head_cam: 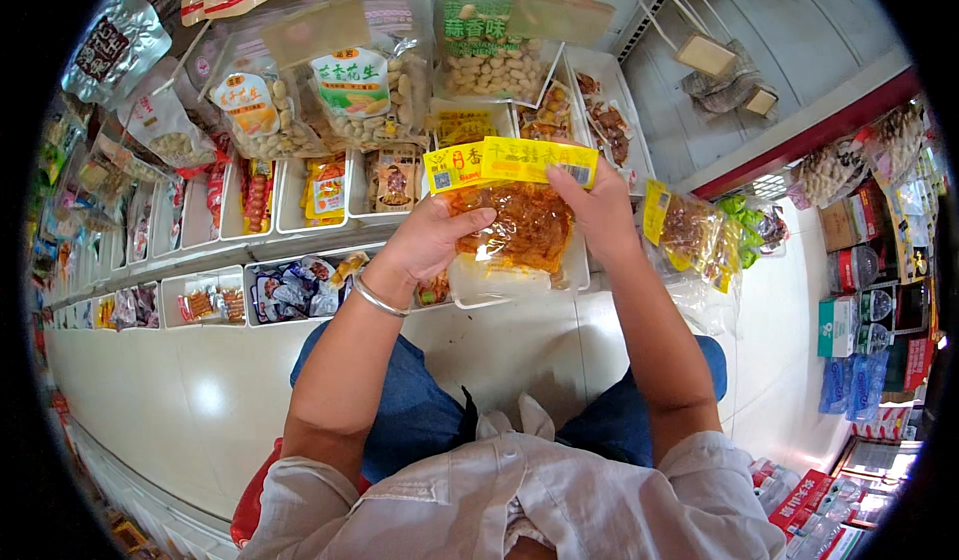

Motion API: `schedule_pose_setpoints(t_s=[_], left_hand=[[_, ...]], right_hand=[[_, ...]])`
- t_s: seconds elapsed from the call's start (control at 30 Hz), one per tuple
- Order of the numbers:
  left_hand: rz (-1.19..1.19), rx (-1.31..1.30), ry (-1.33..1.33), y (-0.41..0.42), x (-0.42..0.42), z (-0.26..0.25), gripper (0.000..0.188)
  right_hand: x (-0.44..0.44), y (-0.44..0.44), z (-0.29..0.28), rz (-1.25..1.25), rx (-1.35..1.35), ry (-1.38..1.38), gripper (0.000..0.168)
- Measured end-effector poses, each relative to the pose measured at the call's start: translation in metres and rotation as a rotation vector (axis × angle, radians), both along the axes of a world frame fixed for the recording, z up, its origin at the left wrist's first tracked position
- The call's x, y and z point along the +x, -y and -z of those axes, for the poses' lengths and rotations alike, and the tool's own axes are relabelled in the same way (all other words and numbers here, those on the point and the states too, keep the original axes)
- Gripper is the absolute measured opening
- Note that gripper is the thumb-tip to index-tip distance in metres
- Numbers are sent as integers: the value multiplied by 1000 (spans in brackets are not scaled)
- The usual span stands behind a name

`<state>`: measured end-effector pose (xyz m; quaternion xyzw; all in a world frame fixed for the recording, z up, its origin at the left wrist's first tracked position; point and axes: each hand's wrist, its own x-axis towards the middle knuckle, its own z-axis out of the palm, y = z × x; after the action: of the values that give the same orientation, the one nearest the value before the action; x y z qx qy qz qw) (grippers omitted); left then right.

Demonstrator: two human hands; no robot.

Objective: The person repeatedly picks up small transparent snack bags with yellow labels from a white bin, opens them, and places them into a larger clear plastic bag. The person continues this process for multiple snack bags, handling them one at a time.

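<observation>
Between both hands is a transparent snack packet [517, 226] with a yellow printed header and glossy reddish-brown food inside. My left hand [431, 241], wearing a silver bangle at the wrist, grips its left side with the thumb on the front. My right hand [599, 204] pinches the upper right, its thumb over the yellow header. Behind and below the packet shows a white plastic bin [487, 290], its contents mostly hidden. To the right of my right forearm lies a similar yellow-topped packet [693, 230], on or in a transparent plastic bag [700, 298].
Bags of peanuts [367, 95] hang above a shelf row of white snack bins [311, 219]. A lower row holds more packets, including a bin of blue-and-white wrapped snacks [300, 286]. Bottled drinks and boxes [839, 328] stand at right. Part of a red seat [255, 500] shows beneath me.
</observation>
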<state>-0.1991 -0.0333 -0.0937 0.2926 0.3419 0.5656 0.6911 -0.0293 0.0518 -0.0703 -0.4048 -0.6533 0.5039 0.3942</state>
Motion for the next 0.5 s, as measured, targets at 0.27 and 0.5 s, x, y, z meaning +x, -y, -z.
schedule_pose_setpoints(t_s=[0.27, 0.5], left_hand=[[-124, -28, -44, -4, -5, 7, 31], [-132, -73, 18, -8, -13, 10, 32]], right_hand=[[18, 8, -3, -84, -442, -8, 13], [45, -19, 1, 40, -335, -258, 21]])
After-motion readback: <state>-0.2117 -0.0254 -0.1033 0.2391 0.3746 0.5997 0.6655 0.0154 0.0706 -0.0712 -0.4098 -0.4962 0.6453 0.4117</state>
